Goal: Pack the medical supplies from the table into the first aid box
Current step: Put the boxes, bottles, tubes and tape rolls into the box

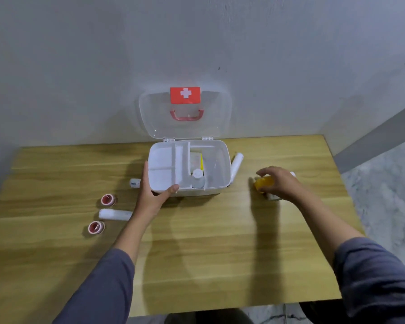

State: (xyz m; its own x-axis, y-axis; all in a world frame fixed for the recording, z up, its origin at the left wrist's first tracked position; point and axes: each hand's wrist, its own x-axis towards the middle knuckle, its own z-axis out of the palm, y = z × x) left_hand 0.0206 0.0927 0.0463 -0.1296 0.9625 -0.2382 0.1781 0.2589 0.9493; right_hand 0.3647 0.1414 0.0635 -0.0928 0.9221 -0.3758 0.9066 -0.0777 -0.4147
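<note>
While left hand braces first aid box, right hand beside it closes loosely over yellow bottle: may slip.

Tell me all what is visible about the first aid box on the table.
The first aid box is white, seemingly plastic, standing at the far edge of the wooden table by the wall. Its translucent lid stands open and upright, carrying a red latch with a white cross and a pinkish-red handle. A white divided tray sits over the left part; on the right lie a small white bottle and a yellowish packet. The left hand grips the front left corner.
</note>
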